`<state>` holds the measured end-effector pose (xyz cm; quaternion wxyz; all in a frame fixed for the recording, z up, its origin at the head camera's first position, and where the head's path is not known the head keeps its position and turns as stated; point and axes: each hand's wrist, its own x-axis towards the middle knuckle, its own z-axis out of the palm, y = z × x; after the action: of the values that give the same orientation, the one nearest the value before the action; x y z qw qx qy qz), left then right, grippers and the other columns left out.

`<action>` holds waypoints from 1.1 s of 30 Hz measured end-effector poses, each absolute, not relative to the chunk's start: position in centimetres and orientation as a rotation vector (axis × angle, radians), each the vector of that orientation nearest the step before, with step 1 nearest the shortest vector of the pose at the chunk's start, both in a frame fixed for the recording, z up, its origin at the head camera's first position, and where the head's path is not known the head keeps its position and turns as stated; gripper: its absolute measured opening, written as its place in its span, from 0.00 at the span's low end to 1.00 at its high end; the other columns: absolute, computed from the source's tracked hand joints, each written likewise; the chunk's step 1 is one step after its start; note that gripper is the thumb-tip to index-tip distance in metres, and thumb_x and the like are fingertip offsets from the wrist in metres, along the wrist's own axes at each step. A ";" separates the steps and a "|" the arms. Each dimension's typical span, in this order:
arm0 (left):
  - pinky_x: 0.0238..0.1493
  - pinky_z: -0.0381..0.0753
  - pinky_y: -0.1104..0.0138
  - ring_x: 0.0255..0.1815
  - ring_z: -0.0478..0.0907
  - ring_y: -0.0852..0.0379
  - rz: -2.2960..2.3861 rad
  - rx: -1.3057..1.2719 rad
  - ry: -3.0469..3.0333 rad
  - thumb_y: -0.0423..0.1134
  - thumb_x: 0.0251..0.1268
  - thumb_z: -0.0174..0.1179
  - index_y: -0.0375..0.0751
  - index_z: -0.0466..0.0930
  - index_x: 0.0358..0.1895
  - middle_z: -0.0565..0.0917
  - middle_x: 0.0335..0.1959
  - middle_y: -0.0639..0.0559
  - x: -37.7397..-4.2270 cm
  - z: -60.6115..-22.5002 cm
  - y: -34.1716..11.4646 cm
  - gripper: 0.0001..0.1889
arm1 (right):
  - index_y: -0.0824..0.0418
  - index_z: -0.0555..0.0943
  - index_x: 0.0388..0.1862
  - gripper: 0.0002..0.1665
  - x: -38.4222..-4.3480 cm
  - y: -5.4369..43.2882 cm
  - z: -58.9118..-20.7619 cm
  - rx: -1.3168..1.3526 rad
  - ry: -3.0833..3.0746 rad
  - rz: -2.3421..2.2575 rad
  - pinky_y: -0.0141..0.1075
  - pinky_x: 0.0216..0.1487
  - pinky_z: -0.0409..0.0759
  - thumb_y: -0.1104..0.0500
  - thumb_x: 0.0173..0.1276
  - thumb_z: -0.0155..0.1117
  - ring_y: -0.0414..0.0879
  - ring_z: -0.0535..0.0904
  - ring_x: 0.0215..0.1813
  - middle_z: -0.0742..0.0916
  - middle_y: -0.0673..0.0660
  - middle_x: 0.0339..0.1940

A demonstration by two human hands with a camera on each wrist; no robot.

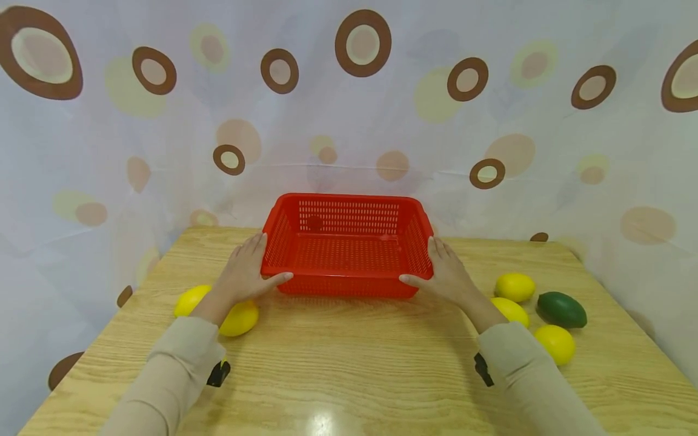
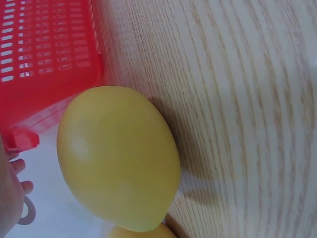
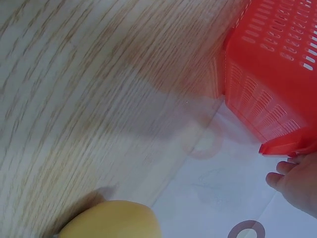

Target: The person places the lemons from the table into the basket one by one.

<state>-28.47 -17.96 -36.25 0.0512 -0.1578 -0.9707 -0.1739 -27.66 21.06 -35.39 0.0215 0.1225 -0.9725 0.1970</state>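
Observation:
A red plastic basket (image 1: 349, 274) with slotted walls stands near the back of the wooden table; no fruit shows inside. At its left front corner my left hand (image 1: 245, 272) holds it, thumb on the front rim and fingers along the side. My right hand (image 1: 448, 272) grips the opposite corner the same way. Fingertips (image 3: 283, 171) show just below the basket's rim in the right wrist view. Beneath my left forearm lie two lemons, one nearer (image 1: 240, 318) and one farther left (image 1: 191, 300). The left wrist view shows a lemon (image 2: 119, 158) up close, beside the basket.
Right of my right forearm are three lemons, at the back (image 1: 515, 287), middle (image 1: 512, 310) and front (image 1: 555, 345), with a dark green fruit (image 1: 561, 309) alongside. A circle-patterned curtain (image 1: 349, 133) hangs behind the table (image 1: 349, 363). Black pieces show at both wrists.

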 end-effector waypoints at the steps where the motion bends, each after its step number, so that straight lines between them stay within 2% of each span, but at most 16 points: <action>1: 0.72 0.43 0.44 0.74 0.44 0.39 -0.533 -0.478 -2.959 0.67 0.56 0.51 0.30 0.40 0.72 0.46 0.75 0.36 -28.5 -36.2 -17.9 0.54 | 0.74 0.39 0.72 0.65 -27.7 21.1 -35.4 0.384 -3.017 0.624 0.62 0.71 0.45 0.30 0.58 0.54 0.69 0.43 0.73 0.47 0.72 0.74; 33: 0.74 0.41 0.47 0.75 0.41 0.37 -0.627 -0.430 -2.963 0.67 0.55 0.52 0.26 0.41 0.71 0.43 0.75 0.34 -28.2 -36.1 -17.4 0.55 | 0.72 0.40 0.72 0.65 -27.7 21.3 -35.7 0.382 -3.032 0.708 0.63 0.69 0.49 0.29 0.57 0.55 0.67 0.42 0.74 0.46 0.69 0.75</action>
<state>-28.19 -17.37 -36.09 0.0415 -0.1405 -0.9678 -0.2047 -27.72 21.26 -35.67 0.0025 0.1219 -0.9665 0.2259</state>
